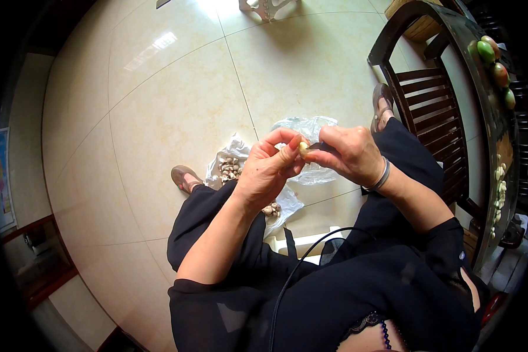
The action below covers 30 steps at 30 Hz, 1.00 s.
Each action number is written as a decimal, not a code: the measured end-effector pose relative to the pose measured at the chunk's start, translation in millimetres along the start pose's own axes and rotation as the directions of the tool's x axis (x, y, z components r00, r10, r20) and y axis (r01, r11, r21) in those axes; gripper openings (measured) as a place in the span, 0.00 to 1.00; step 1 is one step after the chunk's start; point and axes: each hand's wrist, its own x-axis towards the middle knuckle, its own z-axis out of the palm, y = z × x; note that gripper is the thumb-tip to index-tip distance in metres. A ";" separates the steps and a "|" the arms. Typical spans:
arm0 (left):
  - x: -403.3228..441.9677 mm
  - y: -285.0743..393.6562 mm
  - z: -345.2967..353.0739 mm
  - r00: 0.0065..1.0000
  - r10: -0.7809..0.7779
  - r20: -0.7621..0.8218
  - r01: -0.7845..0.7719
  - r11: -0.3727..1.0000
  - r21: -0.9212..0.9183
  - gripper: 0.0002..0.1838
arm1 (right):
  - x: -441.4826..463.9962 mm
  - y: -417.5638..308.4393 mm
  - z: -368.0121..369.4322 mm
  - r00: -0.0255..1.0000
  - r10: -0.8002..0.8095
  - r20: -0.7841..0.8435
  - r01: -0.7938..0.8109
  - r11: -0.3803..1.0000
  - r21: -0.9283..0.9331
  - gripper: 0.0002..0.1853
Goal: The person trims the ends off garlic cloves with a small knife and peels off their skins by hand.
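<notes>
My left hand (pixel 271 164) pinches a small pale garlic clove (pixel 303 148) between thumb and fingertips. Closed round a small dark knife (pixel 321 148), my right hand (pixel 352 154) meets the left at the clove, with the blade against or beside it. The knife's handle is mostly hidden in the palm. Below the hands, a white plastic bag (pixel 236 148) on the floor holds several garlic bulbs or cloves (pixel 230 168). More garlic (pixel 271 209) shows under my left forearm. A clear plastic bag (pixel 314 175) lies behind my hands.
A dark wooden chair (pixel 426 97) stands at the right. Beyond it, a dark table (pixel 481 64) bears several mangoes (pixel 486 51) and a row of pale cloves (pixel 501 193). A stool's foot (pixel 267 9) shows at the top. A thin black cable crosses my lap.
</notes>
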 end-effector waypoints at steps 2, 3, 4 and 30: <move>0.2 -0.1 -0.7 1.000 0.007 0.007 -0.007 1.000 0.007 0.10 | 0.1 -0.1 -0.2 1.000 -0.003 0.006 0.003 1.000 -0.028 0.18; 0.4 -0.2 -0.7 1.000 0.007 0.007 -0.007 1.000 0.007 0.10 | 0.4 -0.4 -0.4 1.000 -0.020 0.004 0.020 0.998 -0.063 0.18; 0.6 -0.4 -0.7 1.000 0.008 -0.010 -0.008 1.000 0.010 0.09 | 0.5 -0.6 -0.6 0.999 -0.038 0.003 0.038 0.995 -0.097 0.18; -0.5 3.9 1.4 0.999 -0.007 -0.034 0.006 1.000 -0.014 0.07 | 1.6 1.6 1.1 0.999 -0.038 -0.027 0.037 0.998 -0.055 0.17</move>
